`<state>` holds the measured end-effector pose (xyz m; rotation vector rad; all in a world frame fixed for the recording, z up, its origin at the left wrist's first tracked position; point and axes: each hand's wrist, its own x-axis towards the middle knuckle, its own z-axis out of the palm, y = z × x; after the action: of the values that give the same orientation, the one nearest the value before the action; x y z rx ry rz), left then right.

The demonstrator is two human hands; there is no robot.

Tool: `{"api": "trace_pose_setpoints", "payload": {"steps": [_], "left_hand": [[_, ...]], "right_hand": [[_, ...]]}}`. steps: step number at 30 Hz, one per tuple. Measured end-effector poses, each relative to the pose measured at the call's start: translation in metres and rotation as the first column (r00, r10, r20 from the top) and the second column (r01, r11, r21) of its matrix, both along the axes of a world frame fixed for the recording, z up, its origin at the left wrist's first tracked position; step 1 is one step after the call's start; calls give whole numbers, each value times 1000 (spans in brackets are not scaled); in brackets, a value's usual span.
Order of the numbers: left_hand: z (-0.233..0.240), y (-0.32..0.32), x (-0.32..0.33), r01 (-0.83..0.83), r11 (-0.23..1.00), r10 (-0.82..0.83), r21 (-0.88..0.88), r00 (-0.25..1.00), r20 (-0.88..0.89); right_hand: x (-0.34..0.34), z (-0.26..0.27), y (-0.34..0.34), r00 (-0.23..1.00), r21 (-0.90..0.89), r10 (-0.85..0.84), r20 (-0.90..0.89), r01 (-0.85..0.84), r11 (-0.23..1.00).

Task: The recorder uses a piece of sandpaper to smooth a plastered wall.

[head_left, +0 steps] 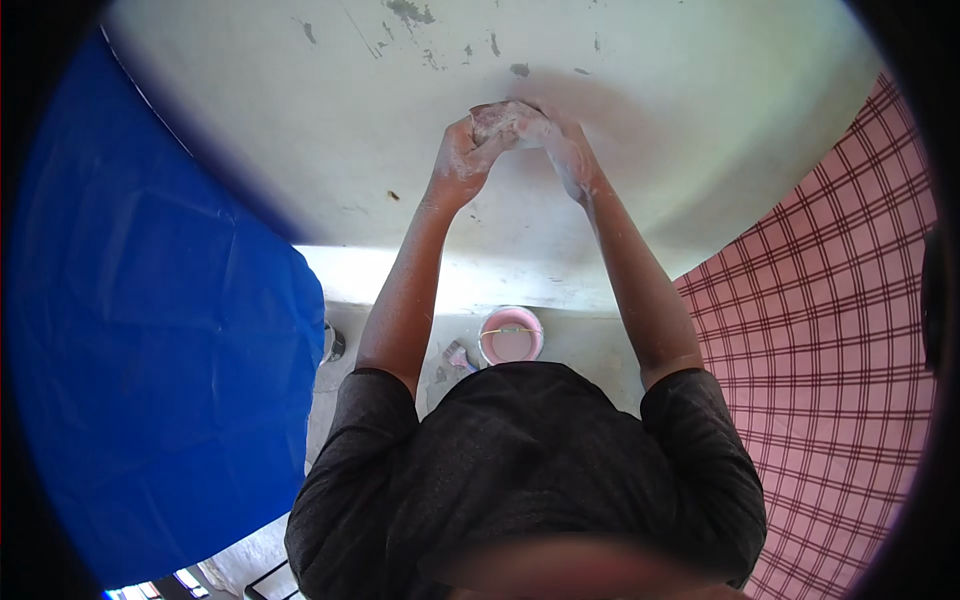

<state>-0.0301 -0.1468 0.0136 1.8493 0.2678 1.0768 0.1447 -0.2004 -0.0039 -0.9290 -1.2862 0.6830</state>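
Note:
Both hands meet in front of a pale painted wall (360, 135), and their skin is coated with white dust. My left hand (459, 159) grips one side of a dusty, brownish folded sheet (491, 120), which looks like sandpaper. On the other side, my right hand (564, 146) has its thumb and fingers on the same sheet. Several fingers are hidden behind it. Grey scuffed patches (411, 12) mark the wall above the hands.
A small pail (485, 330) with a pink inside and a wire handle stands on the floor below. Beside it lies a paintbrush (457, 355). A blue plastic sheet (165, 337) hangs at left, partly hiding a dark container (339, 343). Pink checked cloth (817, 322) hangs at right.

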Motion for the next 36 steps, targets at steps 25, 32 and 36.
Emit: {"api": "trace_pose_setpoints", "payload": {"steps": [25, 32, 36], "left_hand": [[99, 71, 155, -467, -180, 641, 866, 612, 464], [95, 79, 155, -544, -164, 595, 823, 611, 523], [98, 82, 155, -565, -199, 589, 800, 583, 559]], "right_hand": [[138, 56, -10, 169, 724, -864, 474, 483, 492], [160, 130, 17, 163, 841, -957, 238, 458, 287], [151, 74, 23, 203, 827, -951, 235, 471, 305]]}}
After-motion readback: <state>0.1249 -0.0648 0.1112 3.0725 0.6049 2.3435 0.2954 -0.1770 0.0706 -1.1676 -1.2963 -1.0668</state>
